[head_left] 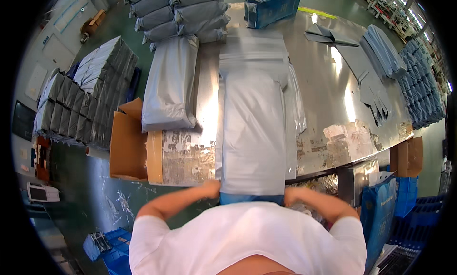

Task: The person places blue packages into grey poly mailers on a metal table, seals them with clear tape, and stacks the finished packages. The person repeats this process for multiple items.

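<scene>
A grey plastic mailing bag (252,137) lies lengthwise in front of me on the metal table, pulled over a bulky pack. At its near end, close to my body, a strip of the blue pack (251,199) shows from the bag's mouth. My left hand (210,188) is closed at the left corner of that mouth, and my right hand (294,195) is closed at the right corner. Both are slightly blurred, with the fingertips hidden. More flat grey bags (254,49) lie under and beyond the filled one.
A wrapped grey parcel (170,84) lies to the left, before a stack of parcels (178,13). A blue pack (272,8) stands at the far edge. An open carton (128,144) adjoins the table's left. Cut grey film (373,94) and another parcel (383,51) are on the right.
</scene>
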`<state>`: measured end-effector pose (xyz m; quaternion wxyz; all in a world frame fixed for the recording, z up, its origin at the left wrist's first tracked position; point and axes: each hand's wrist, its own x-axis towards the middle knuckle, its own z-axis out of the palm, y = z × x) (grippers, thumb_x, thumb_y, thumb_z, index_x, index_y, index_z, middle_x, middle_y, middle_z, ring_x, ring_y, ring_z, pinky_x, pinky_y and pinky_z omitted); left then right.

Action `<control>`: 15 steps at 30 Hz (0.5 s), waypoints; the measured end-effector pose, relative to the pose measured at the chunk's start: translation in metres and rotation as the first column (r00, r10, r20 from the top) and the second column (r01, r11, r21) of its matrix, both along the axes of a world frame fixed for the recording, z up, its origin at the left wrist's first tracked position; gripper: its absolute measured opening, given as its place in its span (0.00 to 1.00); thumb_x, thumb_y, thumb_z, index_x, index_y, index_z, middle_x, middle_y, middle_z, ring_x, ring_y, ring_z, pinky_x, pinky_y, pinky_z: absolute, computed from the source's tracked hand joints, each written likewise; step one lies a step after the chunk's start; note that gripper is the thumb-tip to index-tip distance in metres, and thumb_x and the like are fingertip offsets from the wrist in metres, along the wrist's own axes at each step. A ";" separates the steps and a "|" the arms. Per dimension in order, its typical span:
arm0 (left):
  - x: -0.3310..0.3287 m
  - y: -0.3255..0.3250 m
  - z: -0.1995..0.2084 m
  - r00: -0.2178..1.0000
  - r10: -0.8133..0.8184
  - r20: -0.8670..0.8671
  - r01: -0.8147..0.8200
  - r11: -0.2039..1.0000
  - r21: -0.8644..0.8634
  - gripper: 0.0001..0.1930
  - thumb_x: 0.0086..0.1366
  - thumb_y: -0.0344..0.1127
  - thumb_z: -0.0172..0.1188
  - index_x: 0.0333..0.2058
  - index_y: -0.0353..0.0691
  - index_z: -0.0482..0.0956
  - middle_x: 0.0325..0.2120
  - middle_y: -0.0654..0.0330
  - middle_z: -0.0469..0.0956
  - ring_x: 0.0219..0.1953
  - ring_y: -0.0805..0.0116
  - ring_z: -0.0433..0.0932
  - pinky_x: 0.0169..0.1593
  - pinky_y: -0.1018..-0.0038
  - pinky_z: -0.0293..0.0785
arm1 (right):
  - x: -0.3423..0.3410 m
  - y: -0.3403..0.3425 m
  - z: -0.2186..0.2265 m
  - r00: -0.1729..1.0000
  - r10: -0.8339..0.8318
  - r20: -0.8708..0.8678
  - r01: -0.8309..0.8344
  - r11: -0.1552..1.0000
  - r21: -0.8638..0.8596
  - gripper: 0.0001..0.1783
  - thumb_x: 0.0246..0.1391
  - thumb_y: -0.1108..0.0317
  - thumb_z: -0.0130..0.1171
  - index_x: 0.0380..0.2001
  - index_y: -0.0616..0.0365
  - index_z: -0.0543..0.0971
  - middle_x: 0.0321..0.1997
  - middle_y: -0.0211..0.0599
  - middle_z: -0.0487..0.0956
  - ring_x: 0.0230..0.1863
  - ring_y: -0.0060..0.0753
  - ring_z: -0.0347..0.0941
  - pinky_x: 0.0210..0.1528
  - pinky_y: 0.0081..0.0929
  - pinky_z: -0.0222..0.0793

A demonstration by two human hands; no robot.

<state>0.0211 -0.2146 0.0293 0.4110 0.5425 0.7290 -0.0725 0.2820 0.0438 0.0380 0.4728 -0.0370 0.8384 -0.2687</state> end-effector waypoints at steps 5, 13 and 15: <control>0.000 -0.010 -0.002 0.968 -0.088 0.233 0.080 0.996 0.044 0.14 0.44 0.42 0.58 0.24 0.37 0.79 0.24 0.50 0.77 0.31 0.53 0.77 0.36 0.63 0.72 | -0.024 0.000 0.054 0.974 0.106 0.199 -0.141 0.975 0.173 0.17 0.39 0.53 0.58 0.30 0.52 0.79 0.33 0.42 0.78 0.35 0.39 0.74 0.35 0.36 0.69; -0.055 0.062 0.034 0.978 0.209 -0.005 -0.199 0.938 0.284 0.10 0.46 0.37 0.52 0.23 0.37 0.78 0.22 0.46 0.75 0.28 0.47 0.75 0.32 0.60 0.71 | -0.020 0.075 0.002 0.721 -0.466 -0.512 0.459 0.876 -0.151 0.12 0.43 0.61 0.53 0.25 0.58 0.79 0.30 0.50 0.77 0.34 0.49 0.73 0.39 0.37 0.67; -0.048 0.061 0.029 0.915 0.401 -0.039 -0.365 0.867 0.338 0.12 0.48 0.38 0.52 0.24 0.35 0.77 0.23 0.44 0.75 0.29 0.47 0.75 0.34 0.59 0.71 | -0.018 0.081 0.008 0.687 -0.432 -0.584 0.536 0.844 0.006 0.13 0.46 0.61 0.50 0.23 0.59 0.79 0.26 0.48 0.77 0.30 0.48 0.74 0.37 0.38 0.68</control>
